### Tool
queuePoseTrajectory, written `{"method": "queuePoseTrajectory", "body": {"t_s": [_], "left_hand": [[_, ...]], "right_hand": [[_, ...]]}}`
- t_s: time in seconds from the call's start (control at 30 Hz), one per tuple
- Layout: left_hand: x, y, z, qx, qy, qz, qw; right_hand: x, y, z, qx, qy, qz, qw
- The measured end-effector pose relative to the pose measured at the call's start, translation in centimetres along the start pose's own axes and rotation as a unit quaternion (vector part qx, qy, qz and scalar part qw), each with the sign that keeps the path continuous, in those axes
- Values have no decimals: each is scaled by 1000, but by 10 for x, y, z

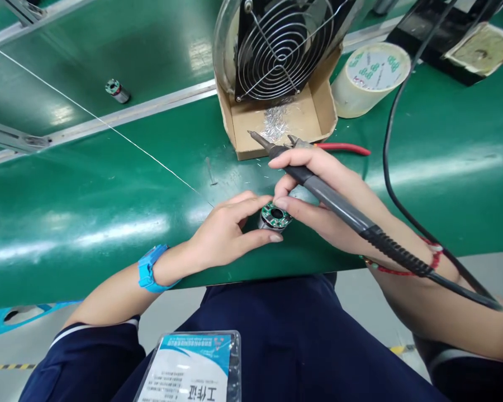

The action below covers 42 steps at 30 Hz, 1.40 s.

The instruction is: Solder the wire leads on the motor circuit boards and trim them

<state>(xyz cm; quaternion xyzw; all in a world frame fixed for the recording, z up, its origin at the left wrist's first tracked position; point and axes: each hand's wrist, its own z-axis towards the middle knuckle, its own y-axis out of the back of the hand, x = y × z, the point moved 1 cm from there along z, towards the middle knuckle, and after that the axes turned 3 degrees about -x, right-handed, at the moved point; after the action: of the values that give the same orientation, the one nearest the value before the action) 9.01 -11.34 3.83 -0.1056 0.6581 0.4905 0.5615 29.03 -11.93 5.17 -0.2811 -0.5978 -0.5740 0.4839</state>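
Observation:
A small metal motor [273, 219] with a round green circuit board on top stands upright on the green work surface near its front edge. My left hand [230, 226] is closed around its left side, with the thumb in front and the fingers behind. In my right hand [318, 195] lies a soldering iron [339, 205], its tip pointing up and left, away from the board. The thumb and a finger of that same hand touch the board's upper right edge.
A cardboard tray [245, 152] with metal clippings lies under a fan [283, 56]. Red-handled cutters [343, 148] and a tape roll [371, 78] are right of it. Another motor [117, 90] is at the back left. A black cable [388, 151] loops on the right.

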Motion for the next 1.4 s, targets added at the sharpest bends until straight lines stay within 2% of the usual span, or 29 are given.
{"method": "queuePoseTrajectory", "body": {"t_s": [0.17, 0.3, 0.37, 0.5, 0.6, 0.7, 0.8, 0.87, 0.97, 1.03, 1.1, 1.3, 1.4], "left_hand": [[5, -2, 2, 1, 9, 12, 1000], [12, -3, 5, -10, 28, 9, 1000], [16, -4, 7, -27, 34, 24, 999], [28, -10, 9, -29, 74, 67, 995], [43, -12, 7, -61, 124, -12, 990], [55, -10, 5, -111, 151, -136, 973], [57, -6, 6, -128, 135, -164, 969], [54, -4, 7, -134, 96, -122, 979], [50, -4, 8, -138, 41, -74, 987], [50, -5, 8, -139, 27, -72, 987], [51, -6, 8, -139, 19, -71, 988], [52, -7, 10, -143, -3, -52, 988], [51, -7, 12, -141, -1, -44, 989]], "right_hand": [[-8, -7, 0, 2, 61, -1, 998], [-17, -13, -4, -65, 55, -8, 996], [-19, -18, -7, -92, 41, -57, 993], [-23, -30, -8, -60, 37, -224, 972], [-30, -34, -4, -36, 41, -295, 954], [-36, -32, 1, -20, 91, -260, 961], [-36, -27, -3, -46, 124, -197, 971], [-35, -22, -11, -103, 103, -158, 977], [-34, -17, -27, -217, 85, -92, 968], [-35, -15, -38, -277, 91, -50, 955], [-36, -14, -47, -310, 90, -14, 946], [-34, -18, -57, -303, 21, 17, 953], [-33, -20, -57, -301, 11, 12, 953]]}}
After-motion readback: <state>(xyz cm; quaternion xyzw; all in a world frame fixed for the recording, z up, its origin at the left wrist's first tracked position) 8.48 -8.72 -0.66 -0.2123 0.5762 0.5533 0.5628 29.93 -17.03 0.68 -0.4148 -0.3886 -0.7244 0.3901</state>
